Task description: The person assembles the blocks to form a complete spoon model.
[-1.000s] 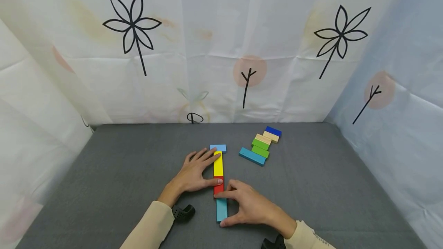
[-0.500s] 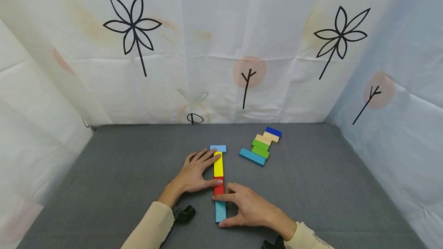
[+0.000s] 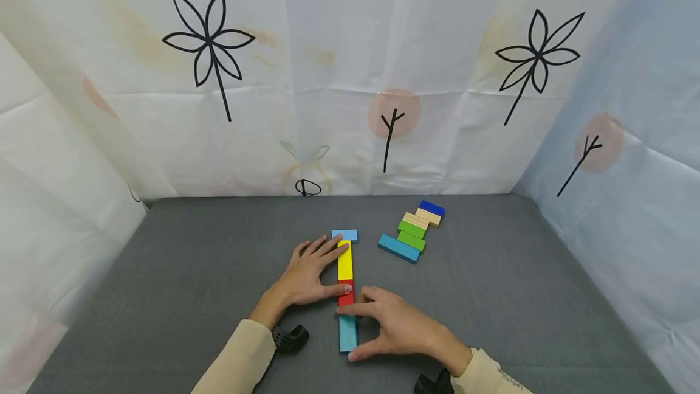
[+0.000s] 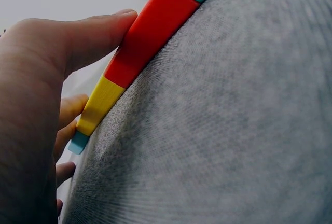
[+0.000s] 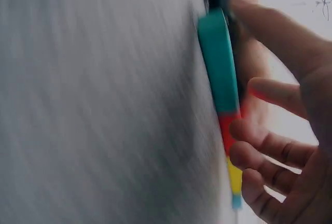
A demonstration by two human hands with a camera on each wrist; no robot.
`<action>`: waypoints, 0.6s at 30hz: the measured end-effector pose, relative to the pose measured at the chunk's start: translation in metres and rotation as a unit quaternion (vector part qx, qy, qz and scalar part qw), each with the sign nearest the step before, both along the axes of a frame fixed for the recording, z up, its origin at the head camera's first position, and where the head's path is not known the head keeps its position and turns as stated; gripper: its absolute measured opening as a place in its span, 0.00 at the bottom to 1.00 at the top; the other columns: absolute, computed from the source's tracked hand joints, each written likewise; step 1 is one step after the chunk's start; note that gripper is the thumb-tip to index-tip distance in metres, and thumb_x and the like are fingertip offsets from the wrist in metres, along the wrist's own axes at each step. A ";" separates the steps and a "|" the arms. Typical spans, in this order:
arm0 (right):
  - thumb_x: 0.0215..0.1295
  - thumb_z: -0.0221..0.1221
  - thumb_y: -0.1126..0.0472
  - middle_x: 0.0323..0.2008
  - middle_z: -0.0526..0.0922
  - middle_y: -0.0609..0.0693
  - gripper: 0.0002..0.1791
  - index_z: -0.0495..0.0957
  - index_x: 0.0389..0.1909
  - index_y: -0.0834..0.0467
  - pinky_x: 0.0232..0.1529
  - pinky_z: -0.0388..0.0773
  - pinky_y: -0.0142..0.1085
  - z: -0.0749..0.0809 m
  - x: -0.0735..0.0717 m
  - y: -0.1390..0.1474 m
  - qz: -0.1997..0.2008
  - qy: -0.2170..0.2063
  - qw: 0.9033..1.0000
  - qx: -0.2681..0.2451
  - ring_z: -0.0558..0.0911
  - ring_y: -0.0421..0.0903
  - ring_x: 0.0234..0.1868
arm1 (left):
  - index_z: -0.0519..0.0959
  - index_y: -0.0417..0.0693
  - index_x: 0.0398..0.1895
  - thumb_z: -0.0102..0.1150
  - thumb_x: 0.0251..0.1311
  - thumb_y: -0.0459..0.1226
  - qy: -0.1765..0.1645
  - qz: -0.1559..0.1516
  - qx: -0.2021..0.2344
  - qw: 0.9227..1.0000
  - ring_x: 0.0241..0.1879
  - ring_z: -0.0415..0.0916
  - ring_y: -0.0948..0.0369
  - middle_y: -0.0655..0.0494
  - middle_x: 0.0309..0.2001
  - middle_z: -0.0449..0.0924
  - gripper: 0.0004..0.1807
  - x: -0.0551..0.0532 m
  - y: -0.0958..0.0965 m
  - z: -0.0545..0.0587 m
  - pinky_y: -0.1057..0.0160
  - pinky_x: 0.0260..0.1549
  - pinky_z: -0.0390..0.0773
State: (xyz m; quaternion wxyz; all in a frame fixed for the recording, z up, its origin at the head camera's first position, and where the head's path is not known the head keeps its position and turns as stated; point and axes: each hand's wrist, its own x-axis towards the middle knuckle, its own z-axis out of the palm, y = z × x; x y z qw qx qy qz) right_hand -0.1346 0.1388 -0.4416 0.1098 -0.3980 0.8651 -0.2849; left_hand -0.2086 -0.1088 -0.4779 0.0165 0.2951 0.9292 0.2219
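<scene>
A straight row of blocks runs away from me in the head view: teal [image 3: 347, 335] nearest, then red [image 3: 344, 301], yellow [image 3: 345, 265], and a light blue block [image 3: 350, 236] set crosswise at the far end. My left hand [image 3: 306, 275] is spread from the left, its thumb touching the red block and its fingertips at the yellow and light blue blocks. From the right, my right hand [image 3: 404, 328] spans the teal block, index fingertip over the red-teal joint and thumb beside the near end. In the right wrist view its other fingers are bent loosely beside the teal block [image 5: 220, 68].
Right of the row lies a stepped cluster: a long blue block [image 3: 398, 248], green blocks [image 3: 412, 240], wooden blocks [image 3: 417, 221] and a dark blue block [image 3: 432, 207]. Printed cloth walls [image 3: 333, 138] rise behind and beside the grey table [image 3: 219, 260].
The near end of the teal block has shifted slightly left, bringing it closer in line with the red one. My right hand moved a little with it; the left hand has stayed in place.
</scene>
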 end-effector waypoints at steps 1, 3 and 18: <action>0.61 0.67 0.35 0.41 0.73 0.41 0.34 0.78 0.67 0.42 0.36 0.69 0.28 0.002 -0.002 0.003 -0.014 -0.003 1.000 -0.009 0.73 0.37 0.39 | 0.60 0.62 0.80 0.54 0.59 0.70 0.001 -0.001 0.000 1.000 0.79 0.47 0.47 0.59 0.81 0.49 0.48 0.000 0.000 0.000 0.34 0.71 0.42; 0.63 0.67 0.39 0.40 0.76 0.43 0.30 0.80 0.64 0.46 0.36 0.71 0.30 0.005 -0.010 0.011 -0.054 0.019 0.998 -0.031 0.75 0.40 0.39 | 0.60 0.62 0.80 0.53 0.59 0.70 0.002 -0.002 0.001 1.000 0.79 0.47 0.48 0.59 0.81 0.48 0.48 0.000 0.000 -0.001 0.34 0.71 0.42; 0.62 0.71 0.60 0.49 0.76 0.58 0.25 0.82 0.58 0.67 0.44 0.73 0.49 -0.012 -0.053 0.067 -0.285 0.159 0.945 -0.007 0.73 0.54 0.47 | 0.51 0.61 0.83 0.59 0.42 0.78 -0.003 -0.037 -0.022 0.999 0.79 0.41 0.44 0.59 0.83 0.39 0.65 0.003 -0.001 0.003 0.32 0.70 0.37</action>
